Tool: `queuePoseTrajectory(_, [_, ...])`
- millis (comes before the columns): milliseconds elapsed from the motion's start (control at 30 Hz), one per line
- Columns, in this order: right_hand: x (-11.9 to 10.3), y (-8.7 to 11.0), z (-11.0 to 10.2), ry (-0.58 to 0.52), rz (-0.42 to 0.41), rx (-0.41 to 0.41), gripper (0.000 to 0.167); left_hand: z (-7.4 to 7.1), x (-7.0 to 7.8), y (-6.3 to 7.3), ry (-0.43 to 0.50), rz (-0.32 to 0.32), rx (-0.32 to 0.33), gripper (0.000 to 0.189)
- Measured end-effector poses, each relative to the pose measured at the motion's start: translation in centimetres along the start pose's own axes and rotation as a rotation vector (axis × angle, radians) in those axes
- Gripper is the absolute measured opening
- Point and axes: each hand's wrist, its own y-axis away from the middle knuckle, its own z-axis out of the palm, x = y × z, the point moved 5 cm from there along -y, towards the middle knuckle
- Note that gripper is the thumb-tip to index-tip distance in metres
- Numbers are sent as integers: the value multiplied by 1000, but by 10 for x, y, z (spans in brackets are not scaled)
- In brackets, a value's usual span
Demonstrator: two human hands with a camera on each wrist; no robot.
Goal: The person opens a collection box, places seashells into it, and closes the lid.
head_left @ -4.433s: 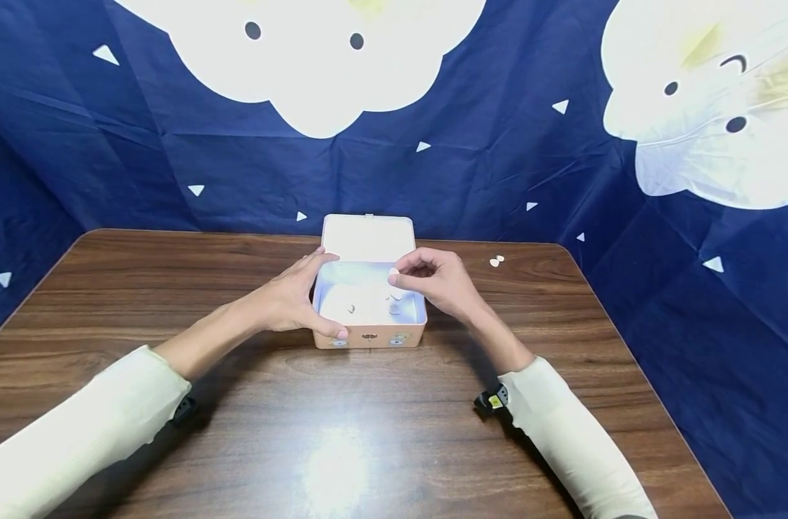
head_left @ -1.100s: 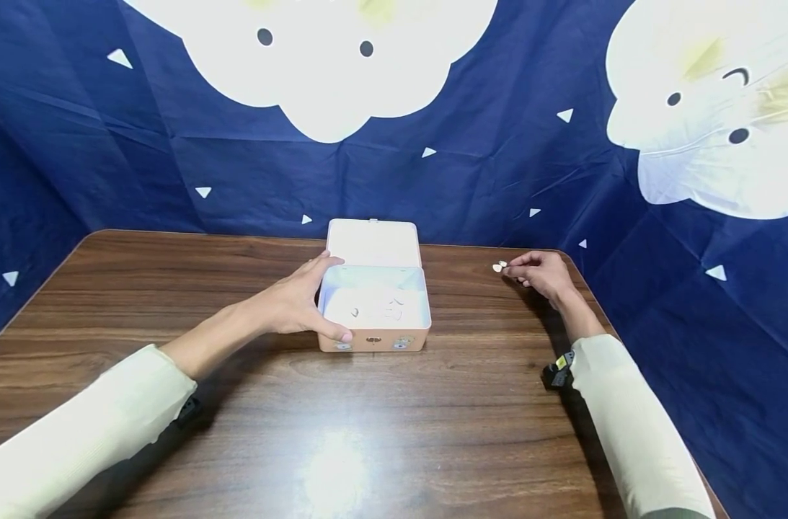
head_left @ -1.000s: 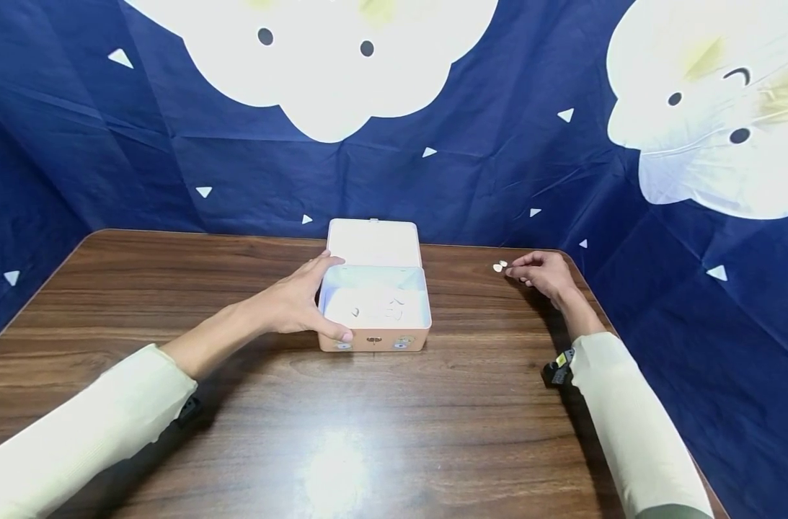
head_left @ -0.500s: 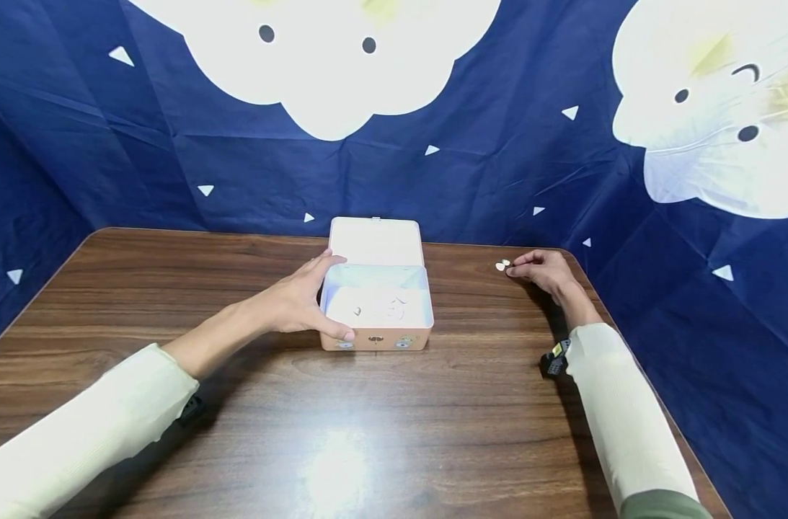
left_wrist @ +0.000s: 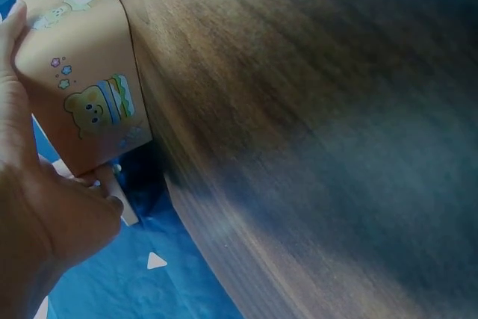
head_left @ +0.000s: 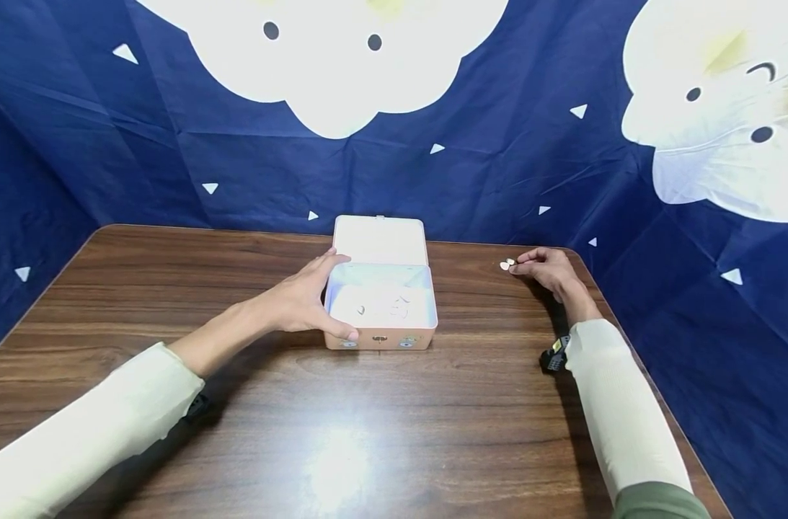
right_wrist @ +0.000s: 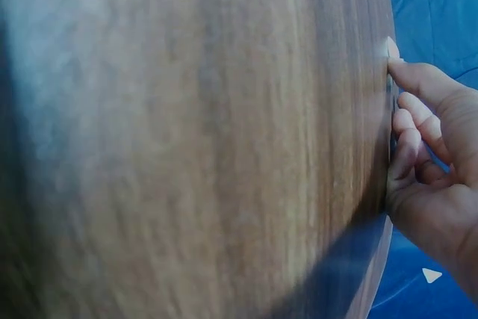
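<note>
An orange-pink tin box (head_left: pixel 400 339) with cartoon pictures stands at the back middle, its white lid (head_left: pixel 379 239) tipped back. My left hand (head_left: pixel 306 295) grips the box's left end, thumb over the front wall and fingers at the back corner. Several small pale pieces (head_left: pixel 361 310) lie on the box's white floor. To the right, two small flat white pieces (head_left: pixel 504 266) lie side by side on the table. At them is my right hand (head_left: pixel 552 272), thumb and forefinger tips right beside the pieces. A white piece (right_wrist: pixel 392 48) shows at its fingertip in the right wrist view.
The brown wood-grain table (head_left: pixel 342 404) has rounded back corners, the right one close behind my right hand. A dark blue cloth (head_left: pixel 251 158) with white clouds and triangles hangs around its back and sides. Glare brightens the table's front middle.
My right hand, over the box with a small white piece 4.4 seconds ago, has moved right to the two pieces and stays there. My left hand keeps its grip on the box.
</note>
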Motion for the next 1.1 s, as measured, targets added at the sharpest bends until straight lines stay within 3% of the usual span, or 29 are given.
queuePoseTrajectory(233, [-2, -2, 0, -48, -26, -37, 52, 0, 1, 0, -3, 10, 11, 143])
queuePoseTrajectory(567, [-2, -3, 2, -2, -41, -108, 53, 4, -1, 0, 4, 11, 4, 143])
queuePoseTrajectory(900, [-3, 2, -2, -27, -57, -60, 48, -2, 4, -6, -10, 20, -5, 142])
queuePoseTrajectory(1100, [-5, 1, 3, 3, -83, -60, 47, -1, 0, -2, -14, -5, -15, 145])
